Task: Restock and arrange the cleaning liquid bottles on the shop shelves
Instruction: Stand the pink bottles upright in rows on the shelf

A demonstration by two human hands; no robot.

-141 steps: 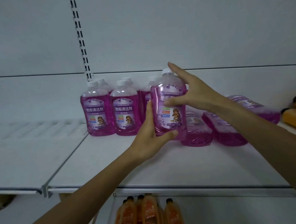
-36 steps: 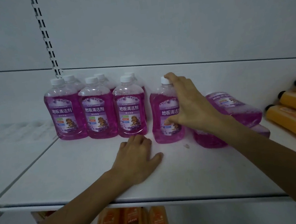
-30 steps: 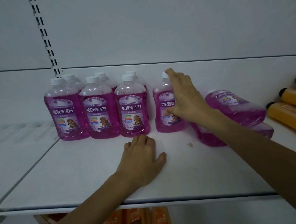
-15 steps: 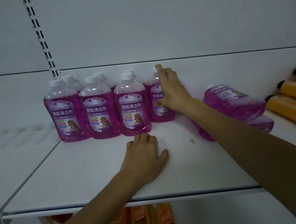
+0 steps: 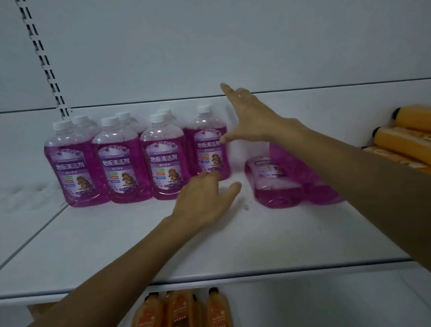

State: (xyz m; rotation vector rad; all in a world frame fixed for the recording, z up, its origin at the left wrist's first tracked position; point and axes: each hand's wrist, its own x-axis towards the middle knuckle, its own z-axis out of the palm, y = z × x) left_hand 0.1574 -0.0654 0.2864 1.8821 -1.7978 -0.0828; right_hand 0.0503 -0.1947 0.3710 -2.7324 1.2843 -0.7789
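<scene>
Our right grip (image 5: 252, 120) and left grip (image 5: 206, 199) are both spread beside the end purple bottle (image 5: 210, 143).

The bottle stands upright near the back edge of the shelf (image 5: 113, 247), closing the right end of a row of upright purple bottles (image 5: 119, 165). The right grip hovers just right of it holding nothing, thumb tip at its label edge; we cannot tell if it touches. The left grip lies flat on the shelf, fingertips at the bottle's base. Lying purple bottles (image 5: 274, 182) sit toward the right edge.
</scene>
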